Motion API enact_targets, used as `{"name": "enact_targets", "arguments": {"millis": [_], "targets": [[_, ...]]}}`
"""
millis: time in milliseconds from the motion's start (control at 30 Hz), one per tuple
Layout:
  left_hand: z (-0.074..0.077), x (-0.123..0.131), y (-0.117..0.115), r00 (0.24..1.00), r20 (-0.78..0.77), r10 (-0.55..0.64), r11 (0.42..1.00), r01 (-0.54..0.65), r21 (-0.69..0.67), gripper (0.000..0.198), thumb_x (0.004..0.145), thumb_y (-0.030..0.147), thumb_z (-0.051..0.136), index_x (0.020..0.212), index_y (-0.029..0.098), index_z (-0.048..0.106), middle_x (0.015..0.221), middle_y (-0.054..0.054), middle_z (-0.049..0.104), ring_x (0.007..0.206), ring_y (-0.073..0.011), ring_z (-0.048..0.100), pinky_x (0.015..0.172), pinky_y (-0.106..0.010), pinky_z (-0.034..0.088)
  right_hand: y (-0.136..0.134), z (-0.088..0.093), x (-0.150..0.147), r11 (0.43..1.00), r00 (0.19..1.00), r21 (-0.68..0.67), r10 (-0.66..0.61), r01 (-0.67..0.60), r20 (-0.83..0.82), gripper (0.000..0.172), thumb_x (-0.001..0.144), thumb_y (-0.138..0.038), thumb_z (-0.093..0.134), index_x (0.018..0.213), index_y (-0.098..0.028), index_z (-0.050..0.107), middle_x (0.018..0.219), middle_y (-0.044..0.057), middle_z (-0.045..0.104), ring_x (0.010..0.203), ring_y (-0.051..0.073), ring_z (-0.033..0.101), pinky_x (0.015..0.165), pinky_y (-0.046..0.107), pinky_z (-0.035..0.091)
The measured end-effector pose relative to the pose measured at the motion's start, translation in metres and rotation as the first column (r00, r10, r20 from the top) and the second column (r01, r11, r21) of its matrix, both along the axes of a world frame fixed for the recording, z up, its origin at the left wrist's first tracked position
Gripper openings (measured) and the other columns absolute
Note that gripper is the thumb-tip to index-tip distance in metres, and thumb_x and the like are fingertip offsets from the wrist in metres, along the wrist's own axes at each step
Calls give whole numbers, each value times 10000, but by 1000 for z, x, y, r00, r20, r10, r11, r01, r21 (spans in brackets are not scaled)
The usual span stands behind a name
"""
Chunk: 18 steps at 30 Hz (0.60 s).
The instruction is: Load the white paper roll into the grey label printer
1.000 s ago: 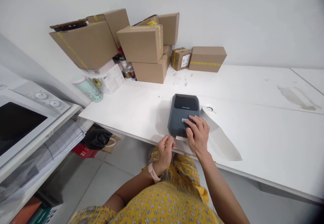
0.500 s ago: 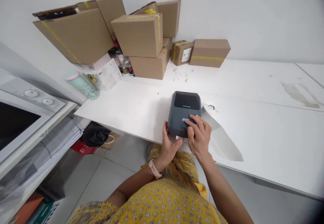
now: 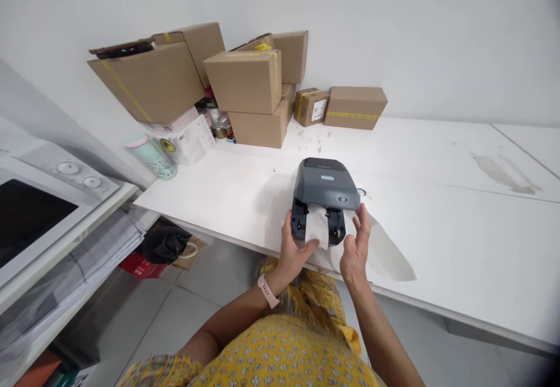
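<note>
A dark grey label printer [image 3: 326,184] is at the table's front edge with its lid tilted up, baring the black inside. From its front a white paper strip [image 3: 317,227] hangs out. My left hand [image 3: 294,253] grips the printer's left front side, the thumb lying on the strip. My right hand [image 3: 356,253] is at the right front corner of the raised lid, fingers apart and fingertips close to its edge; whether they touch it I cannot tell. Behind that hand a long piece of white backing paper [image 3: 389,250] lies on the table.
Cardboard boxes [image 3: 245,81] are stacked at the back left, with two smaller ones, including a brown box [image 3: 355,107], against the wall. A mint green tumbler [image 3: 153,157] stands at the table's left end. The microwave [image 3: 39,200] sits on a shelf at left.
The printer's lid, shut earlier, has come up at the front. My right hand has left the top of the lid for its right corner. The left hand keeps its hold; the view has tilted up.
</note>
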<state>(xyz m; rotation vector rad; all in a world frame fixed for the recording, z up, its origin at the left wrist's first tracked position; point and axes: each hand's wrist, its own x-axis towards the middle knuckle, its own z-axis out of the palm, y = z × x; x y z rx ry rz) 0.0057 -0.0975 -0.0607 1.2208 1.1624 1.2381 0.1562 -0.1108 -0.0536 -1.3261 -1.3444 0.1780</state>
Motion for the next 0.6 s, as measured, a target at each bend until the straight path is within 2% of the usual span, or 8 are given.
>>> {"name": "enact_targets", "arguments": {"millis": [100, 200, 300, 400, 500, 600], "targets": [[0, 0, 0, 1000, -12, -23, 999, 23, 30, 974, 735, 372, 820, 1543, 275, 284, 1520, -130, 451, 1441, -296, 399, 1179, -451, 368, 18, 14, 5, 998, 984, 54, 6, -16, 180, 699, 1001, -554, 260, 1607, -282, 41, 1683, 128, 95, 1538, 359, 164, 1158, 665, 274], [-3, -1, -1, 999, -32, -18, 998, 19, 51, 955, 747, 366, 811, 1542, 264, 291, 1522, -135, 450, 1439, -301, 400, 1182, -455, 359, 46, 36, 11, 991, 940, 132, -76, 33, 332, 701, 1005, -546, 242, 1608, -272, 12, 1683, 152, 46, 1545, 381, 104, 1154, 674, 242], [-5, -5, -2, 996, -75, -40, 996, 45, 78, 919, 781, 370, 781, 1545, 248, 286, 1546, -143, 419, 1445, -303, 384, 1196, -475, 326, 78, 57, 18, 983, 903, 166, -136, 73, 408, 656, 1017, -488, 253, 1605, -273, 56, 1677, 159, 67, 1541, 384, 119, 1148, 663, 247], [-3, -10, 0, 994, -106, -35, 995, 45, 94, 844, 829, 405, 730, 1538, 243, 301, 1573, -138, 382, 1450, -299, 372, 1203, -474, 303, 106, 75, 26, 975, 888, 191, -189, 117, 419, 633, 1017, -467, 291, 1594, -255, 138, 1656, 160, 169, 1527, 352, 187, 1166, 618, 253], [6, -14, 18, 996, -87, 5, 995, 4, 96, 672, 881, 441, 657, 1479, 265, 407, 1564, -109, 404, 1445, -292, 379, 1189, -444, 321, 132, 91, 35, 968, 883, 189, -229, 164, 410, 645, 1013, -481, 306, 1588, -234, 152, 1615, 165, 291, 1493, 324, 282, 1166, 594, 271], [16, -12, 54, 993, -115, 41, 995, -30, 96, 525, 910, 420, 593, 1402, 262, 495, 1520, -96, 460, 1419, -281, 415, 1165, -427, 348, 156, 106, 44, 978, 891, 120, -207, 173, 404, 633, 1013, -483, 308, 1582, -233, 183, 1591, 154, 360, 1460, 314, 347, 1147, 584, 309]]}}
